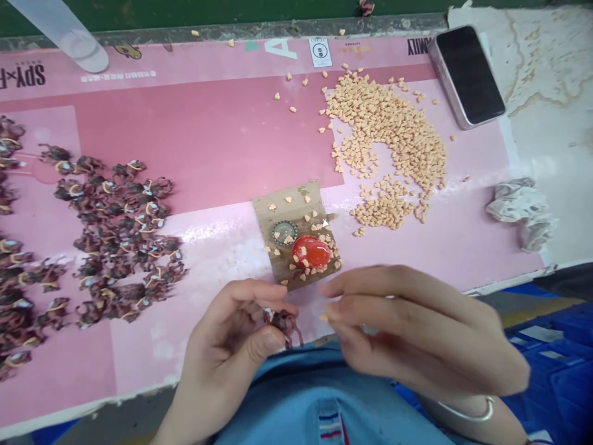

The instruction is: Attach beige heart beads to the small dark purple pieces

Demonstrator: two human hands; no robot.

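1. Dark figurine point(280, 319), head view: partly covered by the left hand point(222, 349), whose thumb and fingers pinch it near the table's front edge; its covered side cannot be read.
2. The right hand point(407, 334), blurred, has fingertips nearly together on a mostly hidden yellowish piece point(323, 317).
3. Similar figurines point(13, 315) are cut off leftward.
4. The held one looks brownish-maroon, thin-limbed, pale-spotted.

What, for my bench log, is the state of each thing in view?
Left hand, holding a dark figurine
Right hand, pinching a tan piece
Other figurines, clustered at left
Tan pieces, loose, mostly heaped
Phone, face up, screen dark
White item, crumpled
Cardboard, pieces scattered on it
Bottle cap, lying flat
Red item, glossy
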